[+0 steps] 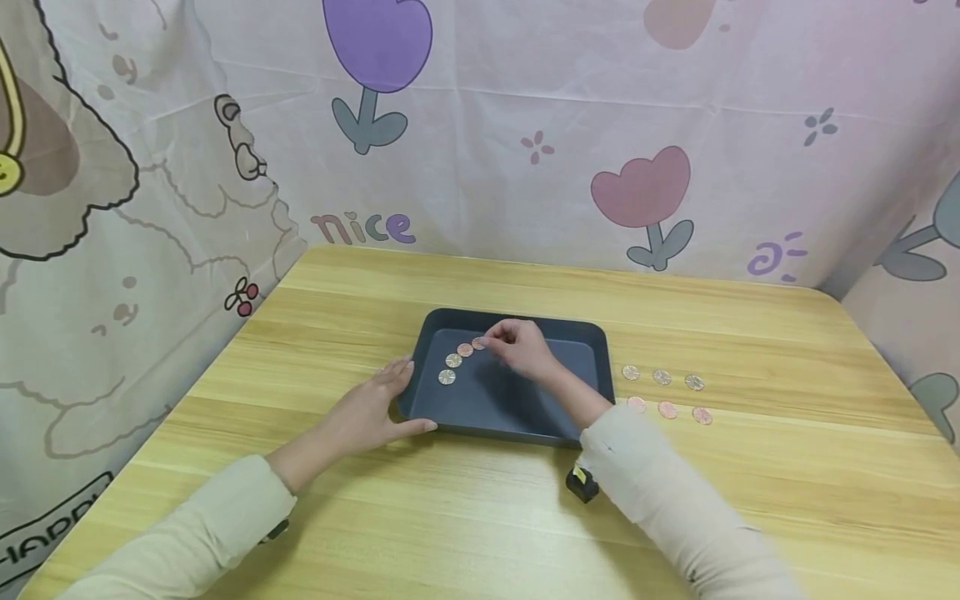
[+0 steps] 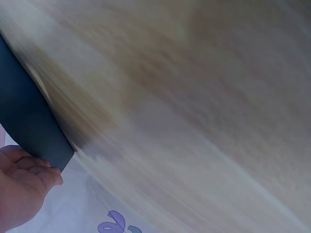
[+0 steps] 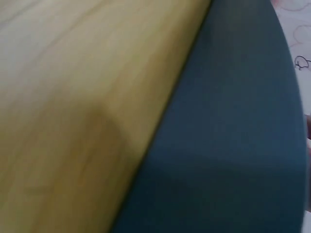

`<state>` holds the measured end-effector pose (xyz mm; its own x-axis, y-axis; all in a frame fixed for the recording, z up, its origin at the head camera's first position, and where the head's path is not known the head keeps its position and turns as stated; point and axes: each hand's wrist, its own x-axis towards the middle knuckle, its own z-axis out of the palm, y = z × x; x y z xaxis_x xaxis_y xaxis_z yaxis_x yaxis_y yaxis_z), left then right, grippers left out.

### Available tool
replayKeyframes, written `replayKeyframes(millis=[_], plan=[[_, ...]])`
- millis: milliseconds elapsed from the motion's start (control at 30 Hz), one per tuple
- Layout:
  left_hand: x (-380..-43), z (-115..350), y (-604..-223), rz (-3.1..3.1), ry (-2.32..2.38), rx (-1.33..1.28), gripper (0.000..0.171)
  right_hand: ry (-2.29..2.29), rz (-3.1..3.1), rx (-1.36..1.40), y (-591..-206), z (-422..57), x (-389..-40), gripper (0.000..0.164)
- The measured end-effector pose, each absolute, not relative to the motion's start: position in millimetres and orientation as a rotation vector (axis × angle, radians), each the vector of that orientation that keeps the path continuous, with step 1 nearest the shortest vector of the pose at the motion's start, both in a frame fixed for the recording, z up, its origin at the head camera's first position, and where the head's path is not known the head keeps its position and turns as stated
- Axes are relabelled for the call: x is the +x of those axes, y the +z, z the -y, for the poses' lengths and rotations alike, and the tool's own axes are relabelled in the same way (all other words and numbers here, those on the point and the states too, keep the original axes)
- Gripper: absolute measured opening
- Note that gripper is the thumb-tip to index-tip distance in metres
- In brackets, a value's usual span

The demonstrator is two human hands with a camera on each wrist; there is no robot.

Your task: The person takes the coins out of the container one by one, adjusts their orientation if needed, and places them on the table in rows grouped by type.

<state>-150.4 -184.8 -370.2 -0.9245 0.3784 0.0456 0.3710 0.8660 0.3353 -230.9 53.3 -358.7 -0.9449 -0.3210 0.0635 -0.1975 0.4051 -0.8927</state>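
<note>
A dark grey rectangular tray (image 1: 495, 408) lies on the wooden table. Inside its left part, two pale gold coins (image 1: 447, 377) and a copper coin (image 1: 465, 350) form a curved line. At the upper end of that line, my right hand (image 1: 521, 346) pinches another copper coin (image 1: 478, 343) at the tray floor. My left hand (image 1: 371, 408) rests against the tray's left side, fingers and thumb spread along its corner. The left wrist view shows the fingers (image 2: 36, 174) touching the tray's outer wall (image 2: 29, 107). Only the tray's side (image 3: 228, 126) fills much of the right wrist view.
Right of the tray lie a row of three silvery coins (image 1: 662, 377) and, nearer me, a row of three copper coins (image 1: 667, 410). A small black device (image 1: 581, 484) sits under my right sleeve. Printed cloth (image 1: 487, 167) hangs behind the table (image 1: 750, 333).
</note>
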Motion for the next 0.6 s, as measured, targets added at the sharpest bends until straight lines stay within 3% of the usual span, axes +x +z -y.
replayKeyframes(millis=[267,600], plan=[[-150.8,184.4,-369.6,-3.01,0.534,0.604,0.096,-1.441,-2.535,-0.565,-373.8,-28.2,-235.1,0.014],[-150.4,186.3,-369.7,-2.996,0.538,0.616,0.097,-1.047,-2.696,-0.676,-384.6,-9.5,-234.7,0.02]])
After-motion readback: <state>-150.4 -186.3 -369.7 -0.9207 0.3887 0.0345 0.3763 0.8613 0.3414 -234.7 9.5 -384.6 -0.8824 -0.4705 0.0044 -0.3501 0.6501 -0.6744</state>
